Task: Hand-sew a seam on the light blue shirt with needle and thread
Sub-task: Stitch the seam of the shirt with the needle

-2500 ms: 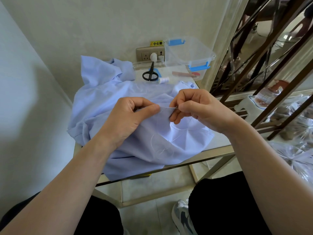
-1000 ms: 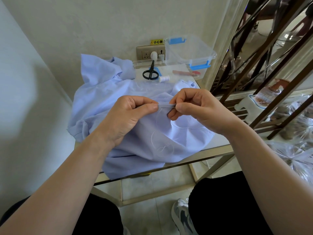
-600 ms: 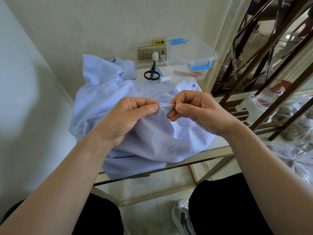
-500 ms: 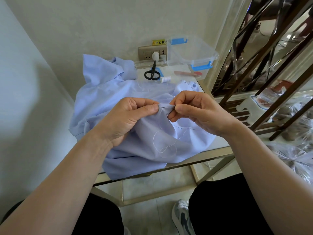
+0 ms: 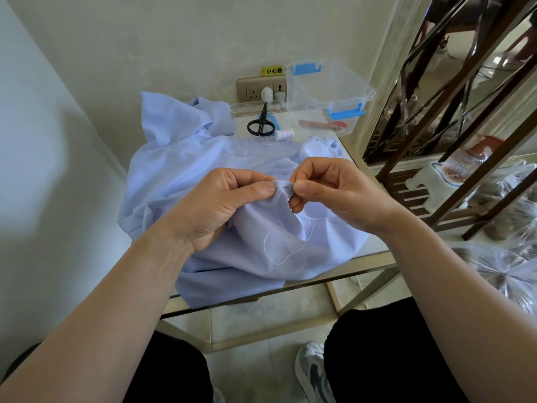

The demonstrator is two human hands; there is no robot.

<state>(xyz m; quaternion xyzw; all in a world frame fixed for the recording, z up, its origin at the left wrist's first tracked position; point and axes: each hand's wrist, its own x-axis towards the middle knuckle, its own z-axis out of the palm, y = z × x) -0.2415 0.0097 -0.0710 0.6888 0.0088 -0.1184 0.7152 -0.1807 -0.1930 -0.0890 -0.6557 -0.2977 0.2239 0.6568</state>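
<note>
The light blue shirt [image 5: 180, 173] lies bunched on a small glass-topped table [image 5: 369, 248]. My left hand [image 5: 223, 205] pinches a raised fold of the shirt between thumb and forefinger. My right hand [image 5: 328, 190] holds the thin needle [image 5: 284, 186] at its right end; the needle lies level across the fold, its tip at my left thumb. White thread [image 5: 286, 251] trails from the fold and curls in loops on the cloth below my hands.
Black scissors [image 5: 261, 125] and a white thread spool [image 5: 284, 134] lie at the table's back. A clear plastic box [image 5: 328, 85] with blue clips stands beside a wall socket [image 5: 260, 88]. A metal-framed shelf [image 5: 453, 117] stands to the right. My knees are under the table's near edge.
Both hands stay at the fold. The needle now shows between my fingertips across the fold. The thread loops on the cloth have shifted slightly.
</note>
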